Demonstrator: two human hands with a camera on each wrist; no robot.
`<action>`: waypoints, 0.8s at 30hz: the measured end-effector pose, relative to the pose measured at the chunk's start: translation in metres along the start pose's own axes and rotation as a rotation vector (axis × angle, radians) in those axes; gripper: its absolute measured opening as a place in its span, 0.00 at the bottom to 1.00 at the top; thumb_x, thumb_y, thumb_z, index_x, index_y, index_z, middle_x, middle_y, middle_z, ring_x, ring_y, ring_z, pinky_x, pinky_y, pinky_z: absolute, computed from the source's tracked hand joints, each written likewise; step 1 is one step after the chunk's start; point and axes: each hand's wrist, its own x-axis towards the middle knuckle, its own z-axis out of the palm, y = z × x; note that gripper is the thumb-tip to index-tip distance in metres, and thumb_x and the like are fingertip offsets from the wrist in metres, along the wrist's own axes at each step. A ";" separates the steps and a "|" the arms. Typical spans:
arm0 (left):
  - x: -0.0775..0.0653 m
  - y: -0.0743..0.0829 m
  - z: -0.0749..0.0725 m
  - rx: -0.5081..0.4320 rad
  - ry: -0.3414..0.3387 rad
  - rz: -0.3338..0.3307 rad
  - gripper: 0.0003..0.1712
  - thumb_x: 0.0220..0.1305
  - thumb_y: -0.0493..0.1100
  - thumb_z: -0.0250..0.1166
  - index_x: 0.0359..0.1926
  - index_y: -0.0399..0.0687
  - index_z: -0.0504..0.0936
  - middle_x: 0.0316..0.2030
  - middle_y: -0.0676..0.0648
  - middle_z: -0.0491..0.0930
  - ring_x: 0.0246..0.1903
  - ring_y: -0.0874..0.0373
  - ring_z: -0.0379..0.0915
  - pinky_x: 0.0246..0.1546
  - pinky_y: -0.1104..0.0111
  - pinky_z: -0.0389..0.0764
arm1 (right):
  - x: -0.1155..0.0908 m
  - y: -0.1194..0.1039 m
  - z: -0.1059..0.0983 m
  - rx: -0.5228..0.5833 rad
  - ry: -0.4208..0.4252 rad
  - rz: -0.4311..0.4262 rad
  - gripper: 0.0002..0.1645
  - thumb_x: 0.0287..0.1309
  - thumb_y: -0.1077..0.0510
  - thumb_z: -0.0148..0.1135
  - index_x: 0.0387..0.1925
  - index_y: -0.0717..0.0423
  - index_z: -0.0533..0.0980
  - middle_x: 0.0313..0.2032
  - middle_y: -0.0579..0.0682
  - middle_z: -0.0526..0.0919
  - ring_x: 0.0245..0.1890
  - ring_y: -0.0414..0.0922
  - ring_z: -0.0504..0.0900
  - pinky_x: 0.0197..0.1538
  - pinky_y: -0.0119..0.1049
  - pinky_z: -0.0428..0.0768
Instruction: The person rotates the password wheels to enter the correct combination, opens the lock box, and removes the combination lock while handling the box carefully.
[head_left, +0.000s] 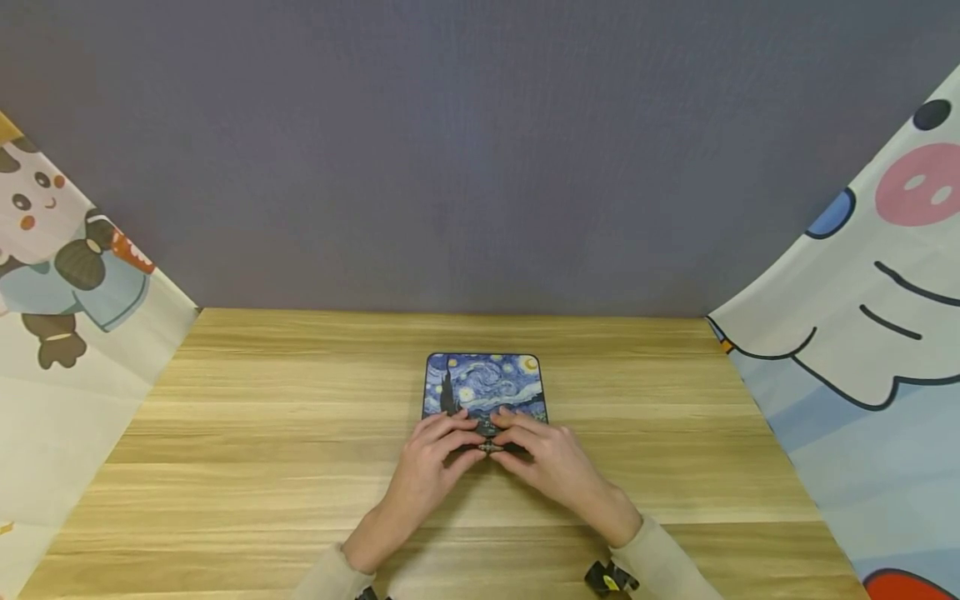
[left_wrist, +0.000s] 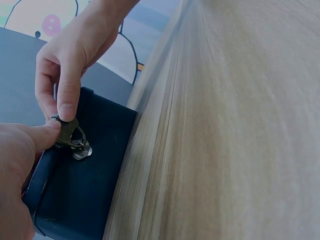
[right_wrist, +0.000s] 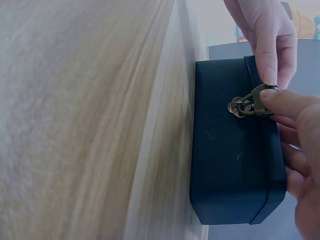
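Box (left_wrist: pixel 85 190) has dark scuffed sides (right_wrist: pixel 227 165), starry lid (head_left: pixel 487 379), brass-toned clasp (right_wrist: pixel 254 102).

Beige sleeves (head_left: pixel 663 560) are worn with black, yellow-marked wrist gear (head_left: pixel 599 577).

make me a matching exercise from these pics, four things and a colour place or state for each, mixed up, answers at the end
Things
1. box
2. clasp
3. table
4. backdrop

Descriptions
A. plain grey, beyond the table's far edge
B. metal, on the front of the box
C. dark sides, with a blue starry-sky picture on top
D. light brown with wood grain, under the box

Right pairs
1-C, 2-B, 3-D, 4-A
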 end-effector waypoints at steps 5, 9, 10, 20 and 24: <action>0.000 0.000 0.000 0.006 0.005 0.005 0.14 0.48 0.43 0.82 0.37 0.49 0.91 0.45 0.47 0.89 0.53 0.50 0.85 0.58 0.50 0.81 | 0.000 0.000 0.000 0.000 0.001 -0.002 0.13 0.49 0.58 0.82 0.36 0.53 0.86 0.50 0.54 0.89 0.53 0.51 0.88 0.43 0.33 0.88; 0.000 0.000 -0.001 0.005 0.005 0.007 0.14 0.48 0.43 0.82 0.37 0.49 0.91 0.45 0.47 0.89 0.53 0.50 0.85 0.58 0.50 0.81 | 0.000 0.000 0.000 0.000 -0.001 -0.002 0.13 0.49 0.58 0.82 0.36 0.54 0.86 0.50 0.54 0.89 0.53 0.51 0.88 0.43 0.33 0.88; 0.000 0.000 -0.001 0.004 0.004 0.006 0.14 0.48 0.43 0.82 0.37 0.49 0.91 0.45 0.47 0.89 0.53 0.50 0.85 0.58 0.50 0.81 | 0.000 0.000 0.000 -0.001 -0.002 -0.002 0.13 0.49 0.58 0.82 0.36 0.54 0.86 0.50 0.54 0.89 0.53 0.51 0.88 0.43 0.32 0.88; 0.000 0.001 -0.001 0.001 -0.001 -0.003 0.16 0.46 0.43 0.83 0.38 0.49 0.91 0.46 0.47 0.89 0.54 0.50 0.85 0.58 0.50 0.81 | 0.000 0.000 0.000 0.005 0.003 -0.007 0.13 0.49 0.58 0.82 0.36 0.54 0.86 0.50 0.54 0.89 0.53 0.52 0.88 0.44 0.33 0.88; 0.000 0.001 -0.001 0.001 0.002 0.001 0.17 0.45 0.43 0.84 0.38 0.49 0.90 0.46 0.47 0.89 0.54 0.50 0.85 0.58 0.50 0.81 | 0.000 0.000 0.000 0.007 0.003 -0.003 0.13 0.49 0.58 0.82 0.36 0.54 0.86 0.50 0.54 0.89 0.53 0.52 0.88 0.43 0.32 0.88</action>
